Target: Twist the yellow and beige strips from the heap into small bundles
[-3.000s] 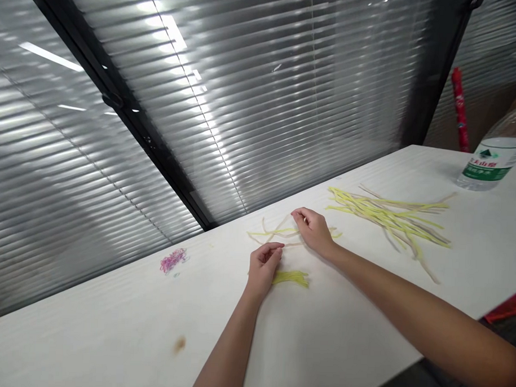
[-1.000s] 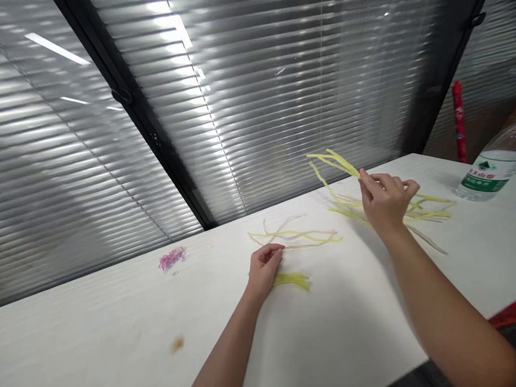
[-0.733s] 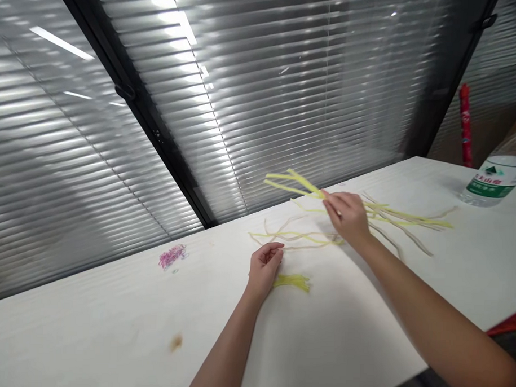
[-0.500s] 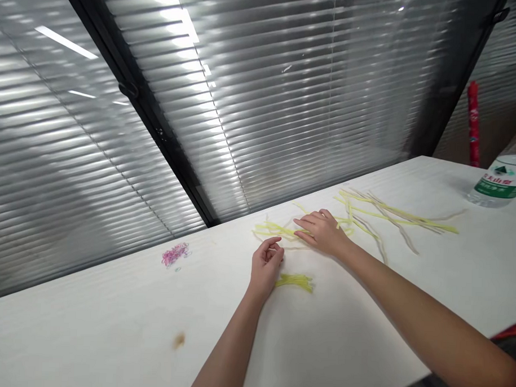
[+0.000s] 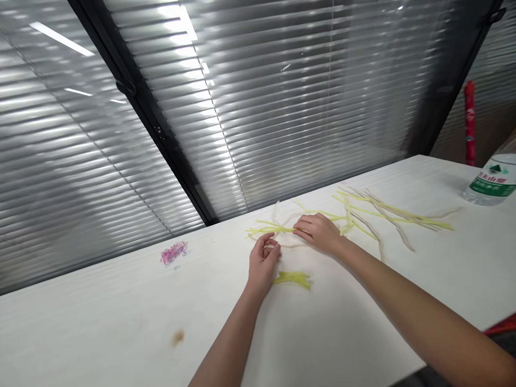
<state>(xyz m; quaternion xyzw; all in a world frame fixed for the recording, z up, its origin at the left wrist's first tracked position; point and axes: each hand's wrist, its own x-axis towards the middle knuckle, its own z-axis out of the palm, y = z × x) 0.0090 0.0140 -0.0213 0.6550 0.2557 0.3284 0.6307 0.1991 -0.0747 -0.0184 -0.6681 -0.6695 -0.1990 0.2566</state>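
Note:
My right hand (image 5: 320,232) is closed over thin yellow strips (image 5: 277,228) on the white table; their left ends stick out past its fingertips. My left hand (image 5: 263,261) rests just to the left, its fingers loosely curled, thumb and index finger apart, and I see nothing in it. The index finger is close to the ends of those strips. Against the left wrist lies a short yellow-green bundle of strips (image 5: 295,278), partly hidden by the hand. More long yellow and beige strips (image 5: 393,212) lie loosely crossed to the right of my right hand.
A clear water bottle (image 5: 495,179) with a green and white label stands at the far right, near a red stick-like object (image 5: 470,123). Pink scribbles (image 5: 174,252) and a brown stain (image 5: 177,338) mark the table (image 5: 109,324). Blinds (image 5: 261,103) behind glass rise behind it.
My right hand has gone from fingers spread over the strips to fingers drawn together on them. A pale strip now stands up above the left hand. The left hand has barely moved.

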